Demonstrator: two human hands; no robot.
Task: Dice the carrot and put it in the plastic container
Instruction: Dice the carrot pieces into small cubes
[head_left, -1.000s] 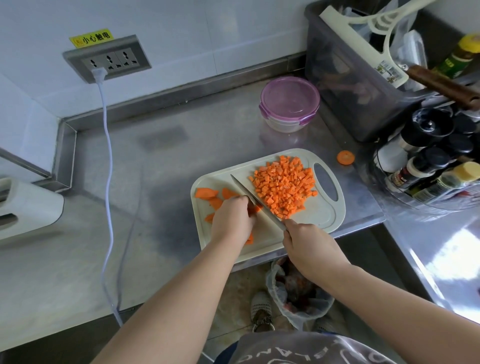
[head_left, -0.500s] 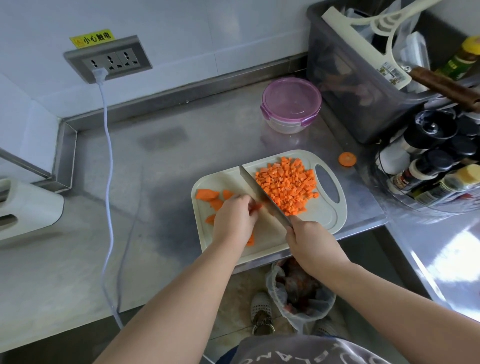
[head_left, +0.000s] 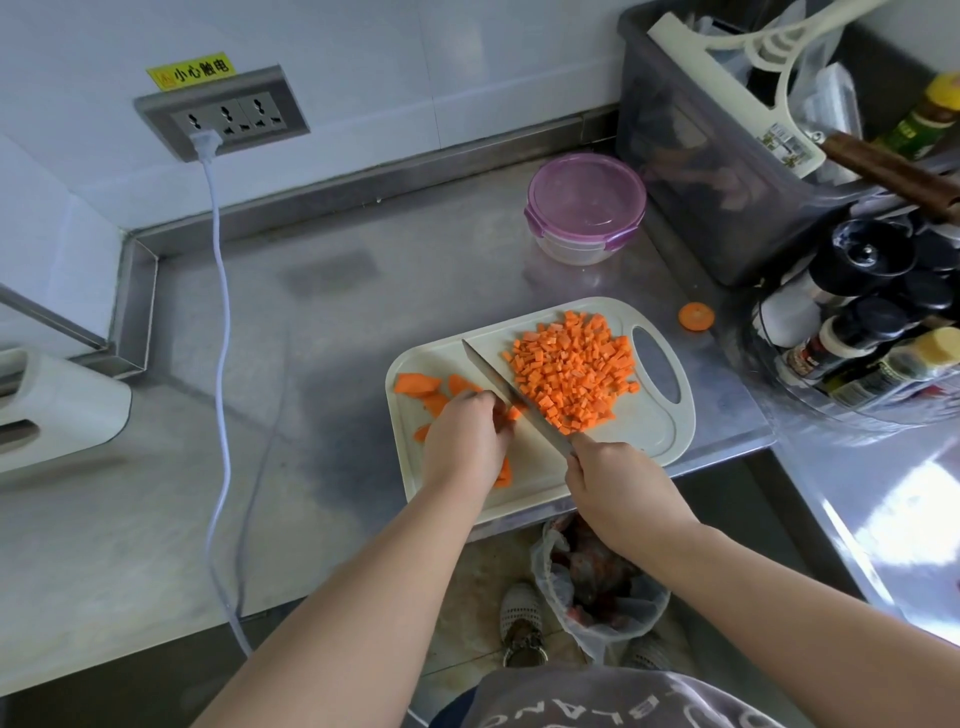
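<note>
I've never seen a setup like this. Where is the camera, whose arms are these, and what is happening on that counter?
There is no machine here. These are a person's two bare arms, filmed by a wide-angle camera worn on the head and looking down, which is why the edges bend. The right hand grips a knife, with its blade lying across a pale cutting board. The left hand, fingers curled, holds down a carrot piece beside the blade. Right of the blade is a heap of diced carrot, and left of it are a few uncut slices. Behind the board stands the plastic container, its purple lid on. One round carrot slice lies on the steel counter.
</note>
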